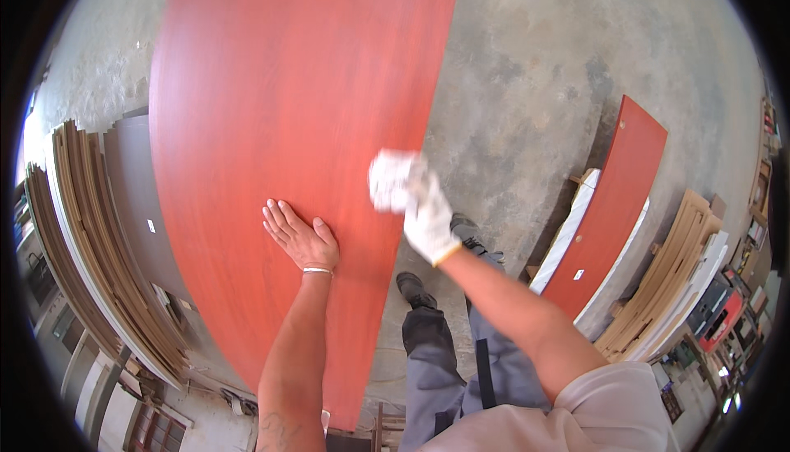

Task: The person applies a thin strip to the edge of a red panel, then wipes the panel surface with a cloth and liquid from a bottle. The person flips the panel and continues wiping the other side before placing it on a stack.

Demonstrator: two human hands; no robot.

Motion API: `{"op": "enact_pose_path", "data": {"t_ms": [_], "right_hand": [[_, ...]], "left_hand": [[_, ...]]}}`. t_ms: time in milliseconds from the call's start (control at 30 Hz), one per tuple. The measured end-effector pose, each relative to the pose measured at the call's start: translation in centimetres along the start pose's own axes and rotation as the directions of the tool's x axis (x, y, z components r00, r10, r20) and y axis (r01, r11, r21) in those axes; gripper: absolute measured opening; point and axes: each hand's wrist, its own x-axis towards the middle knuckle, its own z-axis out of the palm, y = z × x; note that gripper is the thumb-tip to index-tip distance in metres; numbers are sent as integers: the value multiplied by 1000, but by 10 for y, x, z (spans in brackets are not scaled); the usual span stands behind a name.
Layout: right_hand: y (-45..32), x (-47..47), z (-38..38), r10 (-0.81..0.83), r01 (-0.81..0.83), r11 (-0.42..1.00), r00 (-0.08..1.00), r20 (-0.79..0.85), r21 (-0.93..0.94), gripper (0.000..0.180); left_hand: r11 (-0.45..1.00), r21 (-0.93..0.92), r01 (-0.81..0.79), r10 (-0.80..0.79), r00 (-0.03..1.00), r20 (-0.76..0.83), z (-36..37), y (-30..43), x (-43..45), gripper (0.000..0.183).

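A large red wood-grain panel (290,113) stretches before me from the top of the view to the bottom. My left hand (303,242), bare with a thin white band at the wrist, rests flat on its face, thumb apart from the fingers. On my right hand (429,220) is a white knitted glove with a yellow cuff. That hand grips a bunched white cloth (392,180) over the panel near its right edge. Both cloth and glove are blurred, so whether the cloth touches the surface is unclear.
Left of the panel stand a dark grey board (145,205) and a stack of brown boards (102,224). A narrower red board (602,224) lies on white-wrapped pieces to the right, beside more stacked brown boards (663,267). My shoes are on the concrete floor (518,82).
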Motion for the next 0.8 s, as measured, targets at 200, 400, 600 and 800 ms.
{"op": "enact_pose_path", "data": {"t_ms": [200,400,600,800], "right_hand": [[-7,165,-28,154,-170,981,974,-165,-92,37],[0,28,-6,-56,58,992,998,-22,113,29],[-24,259,-67,-282,308,945,937,-206,107,34],[-11,189,-35,-41,82,969,983,-180,232,28]], "left_hand": [[1000,-11,4,-4,1000,2,2,3,3,77],[1000,15,-6,6,1000,-29,-1,0,5,77],[999,37,-13,14,999,-32,3,0,6,76],[999,35,5,-4,1000,-21,1,3,2,75]]}}
